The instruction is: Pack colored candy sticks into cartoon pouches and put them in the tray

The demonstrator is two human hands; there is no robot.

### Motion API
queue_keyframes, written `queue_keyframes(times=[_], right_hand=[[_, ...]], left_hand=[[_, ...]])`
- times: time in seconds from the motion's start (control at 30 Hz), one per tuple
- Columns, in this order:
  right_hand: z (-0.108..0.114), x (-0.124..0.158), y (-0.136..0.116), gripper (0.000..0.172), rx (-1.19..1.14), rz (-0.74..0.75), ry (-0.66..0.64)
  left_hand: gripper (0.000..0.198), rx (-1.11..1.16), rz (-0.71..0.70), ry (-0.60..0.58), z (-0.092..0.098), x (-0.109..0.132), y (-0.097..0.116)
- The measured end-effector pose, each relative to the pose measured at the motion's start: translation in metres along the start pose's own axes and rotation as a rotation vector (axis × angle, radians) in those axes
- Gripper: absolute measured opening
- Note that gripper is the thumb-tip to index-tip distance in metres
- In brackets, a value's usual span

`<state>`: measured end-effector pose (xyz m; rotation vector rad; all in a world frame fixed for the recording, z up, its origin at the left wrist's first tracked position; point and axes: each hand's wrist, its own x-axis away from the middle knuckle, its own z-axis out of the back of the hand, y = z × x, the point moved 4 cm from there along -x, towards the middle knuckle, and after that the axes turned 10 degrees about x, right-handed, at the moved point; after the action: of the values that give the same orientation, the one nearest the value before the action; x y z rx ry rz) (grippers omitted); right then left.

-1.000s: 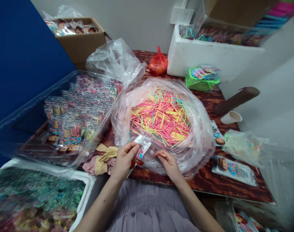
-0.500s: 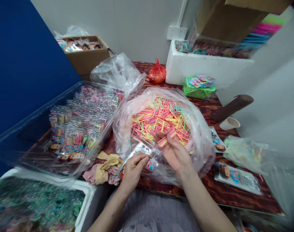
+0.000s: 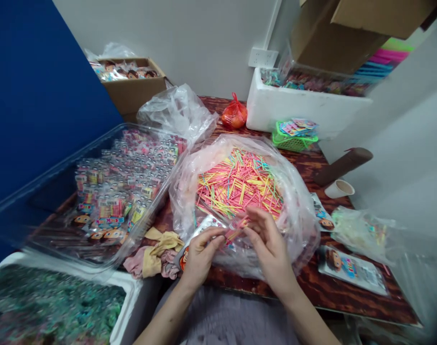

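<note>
Both hands meet over the near side of a large clear plastic bag (image 3: 301, 215) filled with thin pink, yellow, green and blue sticks (image 3: 240, 184). Between them lies a small bundle of pink and yellow sticks (image 3: 236, 230), partly covered by what looks like a small clear packet. My left hand (image 3: 200, 254) is closed, thumb and fingertips pinching the packet's left end. My right hand (image 3: 270, 239) curls around the bundle's right end, thumb against the sticks. Under my left hand lies a silvery printed packet (image 3: 206, 223) with a cartoon face; my fingers hide part of it.
Left stands a clear tub (image 3: 121, 258) of filled packets, with hair ties (image 3: 163, 244) beside it. A foam box (image 3: 132, 282) is at lower left. Rightward are a paper cup (image 3: 339, 189), brown bottle (image 3: 342, 166), printed packets (image 3: 351, 270) and green basket (image 3: 293, 142).
My right hand has turned and brought its sticks left and down to my left fingertips. My left hand has shifted slightly, now pinching at the bundle's end. The view has tilted a little.
</note>
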<state>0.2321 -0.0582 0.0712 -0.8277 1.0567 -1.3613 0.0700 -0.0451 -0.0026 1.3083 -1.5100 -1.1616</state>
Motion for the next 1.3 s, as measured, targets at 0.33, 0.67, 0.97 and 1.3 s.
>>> queue_keyframes(times=[0.33,0.67,0.97,1.3], right_hand=[[-0.007,0.017,-0.017,0.022,0.227,0.308,-0.154],[0.015,-0.053,0.078,0.016,0.596,0.086,0.075],[-0.026,-0.062,0.079,0.015,1.141,0.154,-0.168],[0.022,-0.042,-0.014,0.038,0.037,0.107,0.250]], left_hand=[[0.016,-0.017,0.186,-0.234,-0.015,0.004,0.026],[0.018,0.036,0.145,0.011,0.030,-0.003,0.015],[0.017,0.004,0.155,-0.009,0.018,-0.004,0.009],[0.015,-0.034,0.198,-0.083,0.004,-0.003,0.009]])
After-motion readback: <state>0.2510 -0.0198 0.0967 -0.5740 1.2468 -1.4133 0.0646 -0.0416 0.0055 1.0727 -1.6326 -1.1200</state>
